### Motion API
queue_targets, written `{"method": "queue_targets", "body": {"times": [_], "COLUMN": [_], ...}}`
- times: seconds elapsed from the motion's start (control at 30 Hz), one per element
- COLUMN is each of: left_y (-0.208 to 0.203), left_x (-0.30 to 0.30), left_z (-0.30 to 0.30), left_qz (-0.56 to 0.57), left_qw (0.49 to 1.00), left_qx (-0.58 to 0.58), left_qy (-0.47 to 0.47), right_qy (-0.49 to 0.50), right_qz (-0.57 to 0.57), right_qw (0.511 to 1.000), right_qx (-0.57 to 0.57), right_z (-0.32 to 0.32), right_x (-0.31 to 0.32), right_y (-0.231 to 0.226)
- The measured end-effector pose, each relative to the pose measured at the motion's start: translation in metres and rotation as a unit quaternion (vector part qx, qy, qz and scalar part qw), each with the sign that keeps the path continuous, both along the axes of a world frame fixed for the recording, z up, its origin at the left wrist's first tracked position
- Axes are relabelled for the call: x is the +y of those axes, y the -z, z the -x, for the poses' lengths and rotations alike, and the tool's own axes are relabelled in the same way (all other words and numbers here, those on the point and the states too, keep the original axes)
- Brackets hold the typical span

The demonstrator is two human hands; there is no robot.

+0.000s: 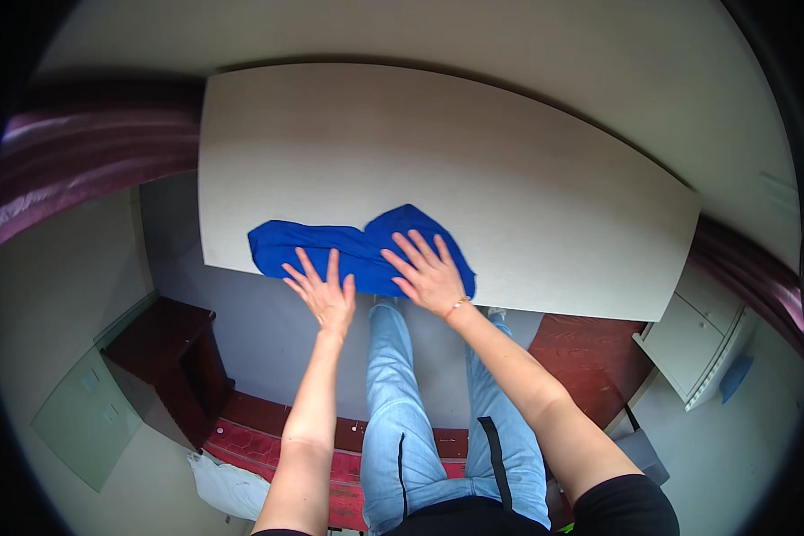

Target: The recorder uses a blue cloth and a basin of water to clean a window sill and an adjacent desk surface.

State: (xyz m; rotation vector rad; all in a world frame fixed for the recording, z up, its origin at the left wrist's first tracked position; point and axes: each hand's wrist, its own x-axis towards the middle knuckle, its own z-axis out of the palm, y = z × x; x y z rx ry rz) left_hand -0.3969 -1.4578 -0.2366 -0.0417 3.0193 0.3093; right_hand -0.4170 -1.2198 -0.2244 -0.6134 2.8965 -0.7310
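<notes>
A piece of blue cloth (330, 239), folded long and flat, lies along the near edge of a pale table (473, 134). Its right end is wider and peaks away from me; its kind of garment, if any, I cannot make out. My left hand (324, 295) is at the cloth's near edge with fingers spread, the fingertips over the fabric. On the wider right part rests my right hand (429, 275), palm down, fingers apart, a thin band around its wrist. Neither hand grips the cloth.
Purple curtains (107, 156) hang at the left and far right. A dark wooden cabinet (165, 357) stands at the lower left, near a red bench-like seat (259, 442) with a white cloth (228, 487). White drawers (692, 330) stand at right. My legs are just below the table edge.
</notes>
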Motion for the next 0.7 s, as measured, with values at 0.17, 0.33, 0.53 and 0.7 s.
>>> {"method": "queue_targets", "body": {"times": [0.17, 0.33, 0.53, 0.7], "left_y": [-0.003, -0.009, -0.012, -0.005], "left_x": [0.155, 0.311, 0.473, 0.568], "left_z": [-0.016, -0.023, -0.037, -0.057], "left_qz": [-0.038, -0.056, -0.115, -0.179], "left_qw": [0.996, 0.984, 0.956, 0.914], "left_qx": [-0.012, -0.052, -0.050, -0.037], "left_qy": [0.076, 0.162, 0.265, 0.361], "right_qy": [0.068, 0.147, 0.257, 0.327], "right_qz": [-0.045, -0.067, -0.109, -0.140], "right_qw": [0.996, 0.987, 0.960, 0.935], "right_qx": [-0.025, -0.006, -0.007, 0.009], "right_z": [-0.044, -0.092, -0.154, -0.206], "right_x": [0.162, 0.315, 0.465, 0.547], "right_y": [-0.005, -0.006, -0.009, -0.006]}}
